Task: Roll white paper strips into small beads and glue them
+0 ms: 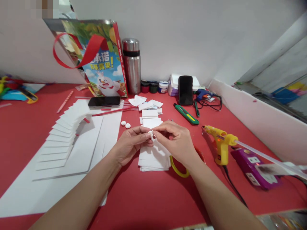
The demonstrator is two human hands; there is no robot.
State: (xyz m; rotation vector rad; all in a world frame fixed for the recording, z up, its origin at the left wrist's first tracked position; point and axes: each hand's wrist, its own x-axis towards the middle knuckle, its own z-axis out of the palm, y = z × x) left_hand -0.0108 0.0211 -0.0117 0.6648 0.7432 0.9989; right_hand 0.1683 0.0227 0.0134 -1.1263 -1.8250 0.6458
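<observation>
My left hand (130, 140) pinches a small white lump (151, 134) between thumb and fingers. From the other side, my right hand (177, 140) grips the same lump with its fingertips. Whether it is paper or clay I cannot tell, since the fingers cover most of it. Two small white balls (126, 124) lie on the red table just beyond my left hand. Below both hands, stacked strips of white card (154, 159) run away from me. Yellow-handled scissors (178, 171) lie partly hidden under my right forearm.
On the left, a fanned stair of white cards (56, 139) stands on white board. A yellow glue gun (222, 143) rests at right by a purple box (254, 169). Behind are a green cutter (186, 114), phone (104, 101), steel flask (131, 67) and gift bag (105, 64).
</observation>
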